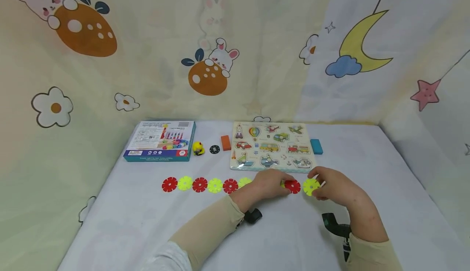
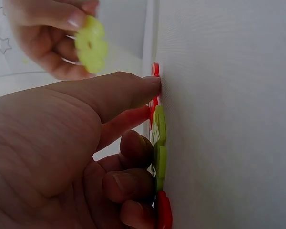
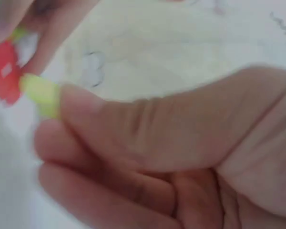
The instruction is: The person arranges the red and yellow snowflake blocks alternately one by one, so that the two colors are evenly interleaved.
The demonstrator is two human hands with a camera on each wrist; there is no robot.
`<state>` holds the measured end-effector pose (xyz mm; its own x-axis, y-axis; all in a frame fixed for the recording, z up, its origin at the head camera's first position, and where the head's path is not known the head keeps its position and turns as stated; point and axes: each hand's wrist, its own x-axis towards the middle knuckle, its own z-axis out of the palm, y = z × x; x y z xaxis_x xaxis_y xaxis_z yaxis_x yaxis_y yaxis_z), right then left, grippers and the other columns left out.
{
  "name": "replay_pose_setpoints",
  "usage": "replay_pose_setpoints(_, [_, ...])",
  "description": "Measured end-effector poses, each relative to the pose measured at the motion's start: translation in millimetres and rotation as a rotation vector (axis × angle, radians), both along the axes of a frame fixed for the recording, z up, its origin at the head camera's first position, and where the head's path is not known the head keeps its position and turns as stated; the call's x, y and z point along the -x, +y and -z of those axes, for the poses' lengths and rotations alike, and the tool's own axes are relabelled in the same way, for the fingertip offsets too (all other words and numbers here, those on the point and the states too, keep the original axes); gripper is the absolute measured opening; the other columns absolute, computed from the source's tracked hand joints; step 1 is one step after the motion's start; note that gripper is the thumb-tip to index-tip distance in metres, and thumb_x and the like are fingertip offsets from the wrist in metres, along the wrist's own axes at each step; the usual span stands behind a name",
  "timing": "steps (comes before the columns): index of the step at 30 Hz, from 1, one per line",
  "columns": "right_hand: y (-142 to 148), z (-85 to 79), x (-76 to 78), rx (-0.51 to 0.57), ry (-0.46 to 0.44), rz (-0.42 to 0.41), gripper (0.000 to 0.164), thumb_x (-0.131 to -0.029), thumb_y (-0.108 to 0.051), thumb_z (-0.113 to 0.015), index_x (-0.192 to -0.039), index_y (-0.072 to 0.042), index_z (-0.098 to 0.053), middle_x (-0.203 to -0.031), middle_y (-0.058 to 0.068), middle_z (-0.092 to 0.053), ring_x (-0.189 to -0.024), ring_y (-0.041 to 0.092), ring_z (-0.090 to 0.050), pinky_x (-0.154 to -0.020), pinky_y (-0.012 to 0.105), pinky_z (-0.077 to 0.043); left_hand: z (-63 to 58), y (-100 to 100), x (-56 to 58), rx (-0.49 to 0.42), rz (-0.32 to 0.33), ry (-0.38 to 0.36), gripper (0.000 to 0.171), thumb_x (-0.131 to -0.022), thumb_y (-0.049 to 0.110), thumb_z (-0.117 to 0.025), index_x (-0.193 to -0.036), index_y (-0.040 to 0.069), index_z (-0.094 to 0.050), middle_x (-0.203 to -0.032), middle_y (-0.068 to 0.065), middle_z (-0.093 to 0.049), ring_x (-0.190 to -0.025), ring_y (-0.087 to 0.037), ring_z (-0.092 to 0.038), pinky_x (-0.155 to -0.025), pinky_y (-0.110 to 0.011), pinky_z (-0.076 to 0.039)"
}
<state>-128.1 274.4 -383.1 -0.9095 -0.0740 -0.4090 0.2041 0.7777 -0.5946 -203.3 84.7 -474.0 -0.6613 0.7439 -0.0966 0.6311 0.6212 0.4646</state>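
A row of flat flower-shaped plastic discs, red and yellow-green by turns, lies across the white table; a red disc (image 1: 169, 184) is at its left end. My left hand (image 1: 271, 184) is low over the right part, covering some discs. Its thumb and index finger hold the edges of the red disc (image 1: 293, 186) at the right end. In the left wrist view, the other fingers are bent beside a yellow-green disc (image 2: 159, 143). My right hand (image 1: 335, 186) pinches another yellow-green disc (image 1: 310, 187) by its edge, held just right of that red disc. The right wrist view is blurred.
Behind the row lies a puzzle board (image 1: 273, 146) with vehicle pictures. A boxed set (image 1: 159, 140), a yellow toy figure (image 1: 198, 148), a black round chip (image 1: 214, 149), an orange block (image 1: 225, 143) and a blue block (image 1: 316, 146) also stand there. A printed cloth (image 1: 154, 67) hangs behind.
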Motion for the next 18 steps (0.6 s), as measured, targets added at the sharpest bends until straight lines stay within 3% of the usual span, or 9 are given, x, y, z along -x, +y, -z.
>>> replay_pose_setpoints(5, [19,27.9,14.9,0.003,0.009,0.051,0.046,-0.078,-0.008,-0.075,-0.119,-0.001,-0.053,-0.103,0.016,-0.052,-0.075,0.020,-0.057,-0.067,0.033,-0.051,2.0,2,-0.3,-0.012,0.018,0.019,0.042,-0.085,0.038,-0.068,-0.125,0.034,-0.061,-0.113,0.017,-0.061,-0.088,-0.003,-0.049,-0.067,-0.020,-0.039])
replay_pose_setpoints(9, [21,42.0,20.8,-0.077,0.024,0.046,0.048,-0.075,-0.010,-0.077,-0.117,-0.002,-0.056,-0.106,0.018,-0.053,-0.085,0.026,-0.051,-0.069,0.036,-0.050,4.0,4,-0.9,-0.012,0.011,0.024,0.042,-0.084,0.037,-0.069,-0.125,0.034,-0.061,-0.113,0.018,-0.061,-0.087,-0.003,-0.049,-0.066,-0.019,-0.038])
replay_pose_setpoints(18, [7,44.3,21.3,-0.244,0.052,-0.031,0.059,-0.065,-0.014,-0.085,-0.116,0.000,-0.057,-0.106,0.018,-0.059,-0.087,0.028,-0.051,-0.074,0.045,-0.047,2.1,1,-3.2,-0.021,0.000,0.020,0.043,-0.084,0.037,-0.069,-0.126,0.034,-0.061,-0.111,0.018,-0.060,-0.087,-0.003,-0.048,-0.067,-0.019,-0.038])
